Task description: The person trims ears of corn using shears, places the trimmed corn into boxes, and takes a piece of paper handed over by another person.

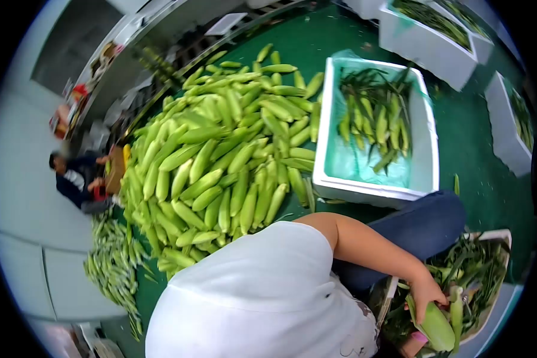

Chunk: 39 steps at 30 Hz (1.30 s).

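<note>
My left hand (426, 295) is closed around a green corn ear (437, 328) with its husk on, above a crate (500, 238) of loose leaves at the lower right. Just below it, my right hand (410, 346) shows only in part near the bottom edge, its fingers bent around something pink that I cannot make out. Beside the ear stands a narrower green piece (456, 316). A large heap of husked-on corn ears (221, 155) lies on the green floor, left of a white foam box (432, 149) holding more ears and leaves.
More white foam boxes (423, 51) with leaves stand at the upper right, another (504, 125) at the right edge. A person (77, 179) sits at the far left near a second corn pile (113, 262). My bent leg (423, 224) lies between foam box and crate.
</note>
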{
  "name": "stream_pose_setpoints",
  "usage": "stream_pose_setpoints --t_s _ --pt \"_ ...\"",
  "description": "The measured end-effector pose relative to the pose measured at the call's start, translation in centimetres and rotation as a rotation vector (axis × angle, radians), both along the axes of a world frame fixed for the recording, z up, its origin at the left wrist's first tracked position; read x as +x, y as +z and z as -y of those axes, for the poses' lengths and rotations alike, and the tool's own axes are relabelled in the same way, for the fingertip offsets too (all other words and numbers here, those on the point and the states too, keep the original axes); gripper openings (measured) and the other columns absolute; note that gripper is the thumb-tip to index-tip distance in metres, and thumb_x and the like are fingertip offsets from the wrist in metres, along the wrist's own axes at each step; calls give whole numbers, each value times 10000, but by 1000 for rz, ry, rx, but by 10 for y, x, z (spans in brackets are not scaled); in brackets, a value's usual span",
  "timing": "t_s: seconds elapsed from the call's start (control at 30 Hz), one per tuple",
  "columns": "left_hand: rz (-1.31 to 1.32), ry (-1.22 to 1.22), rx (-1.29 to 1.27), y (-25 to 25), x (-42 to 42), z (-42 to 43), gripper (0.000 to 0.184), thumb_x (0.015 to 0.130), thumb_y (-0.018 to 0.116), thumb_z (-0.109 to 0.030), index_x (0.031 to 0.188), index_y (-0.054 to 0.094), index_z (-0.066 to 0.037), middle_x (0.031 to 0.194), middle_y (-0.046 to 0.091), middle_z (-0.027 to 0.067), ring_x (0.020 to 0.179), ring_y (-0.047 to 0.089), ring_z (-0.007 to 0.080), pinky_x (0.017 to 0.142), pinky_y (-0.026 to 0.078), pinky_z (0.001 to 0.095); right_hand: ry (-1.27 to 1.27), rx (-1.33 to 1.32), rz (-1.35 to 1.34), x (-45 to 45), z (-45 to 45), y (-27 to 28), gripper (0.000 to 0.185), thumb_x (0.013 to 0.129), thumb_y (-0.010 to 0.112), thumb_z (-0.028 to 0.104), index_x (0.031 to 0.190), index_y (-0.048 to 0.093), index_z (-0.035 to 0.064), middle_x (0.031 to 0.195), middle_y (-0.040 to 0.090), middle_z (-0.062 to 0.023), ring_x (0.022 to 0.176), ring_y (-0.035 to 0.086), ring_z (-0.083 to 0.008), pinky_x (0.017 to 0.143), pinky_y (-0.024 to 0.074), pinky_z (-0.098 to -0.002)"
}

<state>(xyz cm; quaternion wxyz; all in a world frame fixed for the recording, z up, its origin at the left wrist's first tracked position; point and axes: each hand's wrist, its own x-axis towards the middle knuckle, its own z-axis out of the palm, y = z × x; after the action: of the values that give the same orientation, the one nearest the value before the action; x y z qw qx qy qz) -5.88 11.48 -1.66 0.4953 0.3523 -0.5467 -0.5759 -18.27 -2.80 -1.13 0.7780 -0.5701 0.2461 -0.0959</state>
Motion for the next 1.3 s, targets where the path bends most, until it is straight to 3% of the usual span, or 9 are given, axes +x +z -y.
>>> stream_pose_setpoints --t_s 0.13,0.17,0.33,0.5,0.6,0.9,1.13,1.27,1.3 --pt "-290 176 -12 3 -14 -41 888 771 800 -164 1418 224 28 1116 527 188 809 689 256 514 606 337 66 32 16 9 -29 8 502 848 695 253 1287 555 52 1100 614 -80 961 575 -194 864 450 -323" --pt "-225 247 -10 -11 -20 -38 1018 779 780 -149 1498 79 17 1183 533 233 729 699 273 518 604 358 80 34 22 8 -34 11 500 851 693 253 1287 554 52 1094 612 -79 955 573 -193 858 449 -323" --pt "-395 390 196 41 -6 -157 1055 832 681 -44 1542 -99 -71 1110 602 277 590 691 312 517 583 374 154 60 40 14 -52 17 489 863 684 257 1286 547 55 1062 603 -73 923 564 -190 829 447 -325" --pt "-448 213 173 45 -4 -210 601 878 675 -153 1349 373 65 882 677 227 519 634 243 451 515 309 245 149 34 13 -69 19 477 875 675 261 1286 540 57 1030 595 -66 892 555 -186 800 445 -326" --pt "-548 184 208 36 -18 -202 369 899 654 -191 1117 512 70 825 691 229 480 594 213 428 483 286 294 213 9 7 -88 17 471 883 670 263 1285 536 59 1011 589 -62 873 549 -184 783 443 -327" --pt "-563 66 217 28 -45 -188 342 890 666 -197 1049 574 92 906 694 241 491 603 192 430 476 295 378 464 -60 -26 -114 2 451 904 654 269 1284 523 64 954 574 -50 816 533 -177 730 439 -329" --pt "-413 321 296 46 -49 -213 424 882 688 -169 1205 519 47 863 718 162 540 636 179 433 500 280 416 644 -96 -56 -121 -15 436 922 641 274 1284 513 67 909 561 -41 772 520 -172 690 435 -331" --pt "-482 742 257 68 -48 -242 510 934 602 -262 1343 434 -8 1032 701 209 598 674 202 470 549 300 493 805 -10 -67 -119 -29 428 931 634 277 1283 508 69 884 554 -36 747 513 -169 667 433 -332" --pt "-575 754 260 58 -37 -259 535 949 567 -305 1377 414 -24 1081 684 230 618 686 214 488 564 309 330 622 19 -61 -137 4 393 905 666 292 1196 527 67 752 433 10 639 413 -118 570 360 -290"
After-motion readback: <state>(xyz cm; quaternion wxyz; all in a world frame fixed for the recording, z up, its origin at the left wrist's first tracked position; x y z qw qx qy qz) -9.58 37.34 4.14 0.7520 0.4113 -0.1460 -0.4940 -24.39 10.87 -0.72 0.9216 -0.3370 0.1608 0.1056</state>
